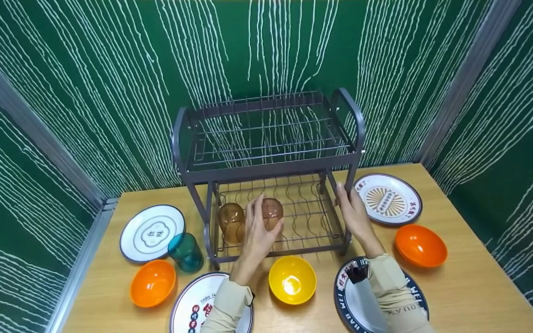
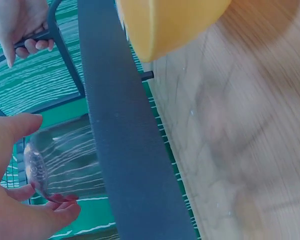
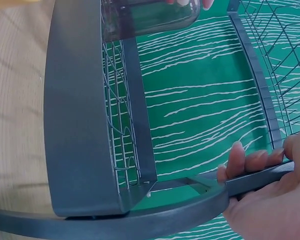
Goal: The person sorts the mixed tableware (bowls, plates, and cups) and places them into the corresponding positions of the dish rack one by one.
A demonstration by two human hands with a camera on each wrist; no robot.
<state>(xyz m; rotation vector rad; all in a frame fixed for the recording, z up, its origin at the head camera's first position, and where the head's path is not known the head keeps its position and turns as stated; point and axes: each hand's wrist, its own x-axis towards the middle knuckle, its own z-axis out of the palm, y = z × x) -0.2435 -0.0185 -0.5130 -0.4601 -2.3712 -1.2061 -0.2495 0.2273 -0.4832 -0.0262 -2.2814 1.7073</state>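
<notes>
My left hand [image 1: 259, 226] reaches into the lower tier of a dark metal dish rack [image 1: 271, 169]. Thumb and fingers hold a brownish see-through cup [image 1: 272, 209] round its base end. In the left wrist view that cup [image 2: 65, 160] has its rounded base toward the palm, and the rack's front bar hides its far end. Just left of the hand, an amber cup [image 1: 231, 217] stands on the same wire tier. My right hand [image 1: 356, 215] grips the rack's right side post, its fingers [image 3: 236, 160] curled round the bar.
A yellow bowl [image 1: 292, 280] sits before the rack. Orange bowls [image 1: 152, 283] [image 1: 420, 245] and plates [image 1: 152, 249] [image 1: 389, 200] flank it, with a teal cup [image 1: 186, 253] at left. More plates [image 1: 185, 300] [image 1: 359, 305] lie under the forearms. Green walls stand behind.
</notes>
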